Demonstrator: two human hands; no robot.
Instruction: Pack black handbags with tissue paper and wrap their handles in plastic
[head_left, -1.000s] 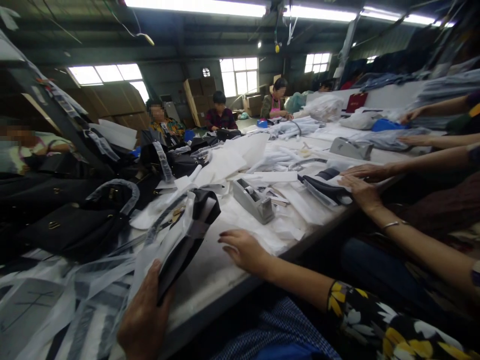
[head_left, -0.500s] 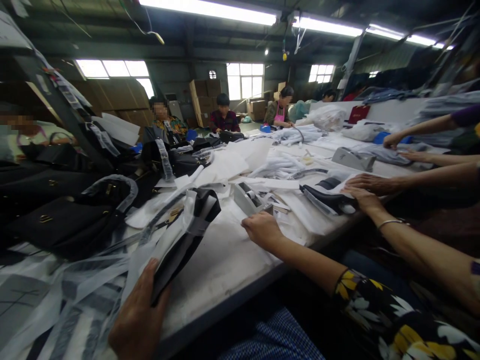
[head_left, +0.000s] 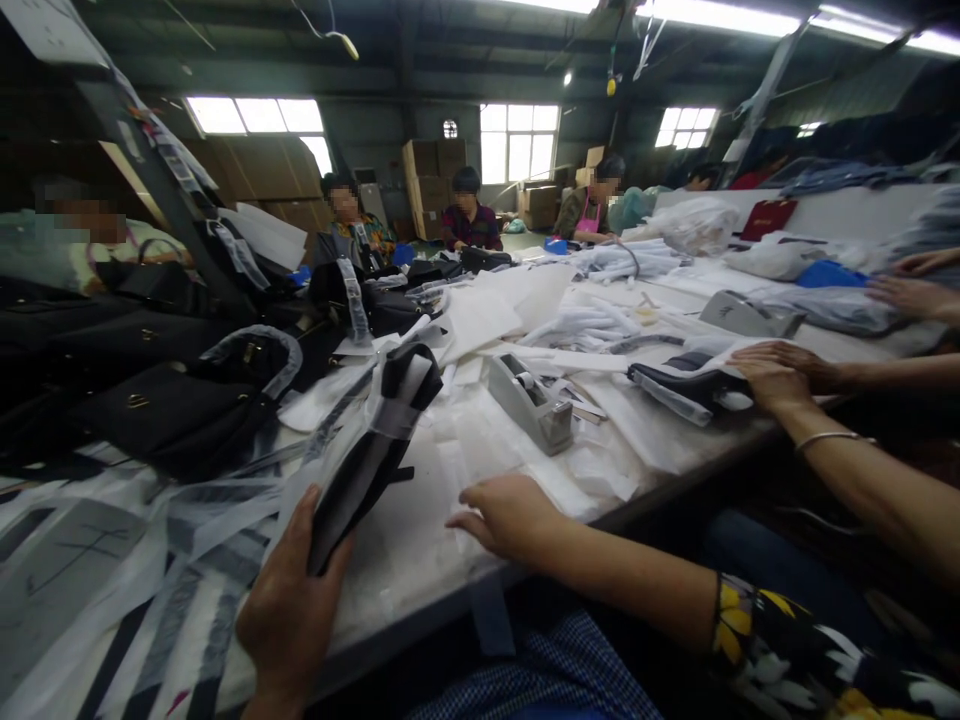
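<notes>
In the head view, a black bag [head_left: 371,470] was held over the counter [head_left: 394,580] by the left hand [head_left: 292,590], its grip closed around one end. A pale band [head_left: 395,418] was wrapped around it — what was left could not be told. The right hand [head_left: 510,515] was loosely curled — anything pinched was unclear.

Bags [head_left: 169,415] lie on the table [head_left: 401,565] at the middle left of the frame. Right of them, a bundle [head_left: 371,450] is in the left hand [head_left: 292,590]; right of that stands a tape dispenser [head_left: 534,408], loose sheets [head_left: 484,315] behind it and the right hand [head_left: 510,515] before it. Boxes [head_left: 427,190] stand at upper centre, beyond the table.
</notes>
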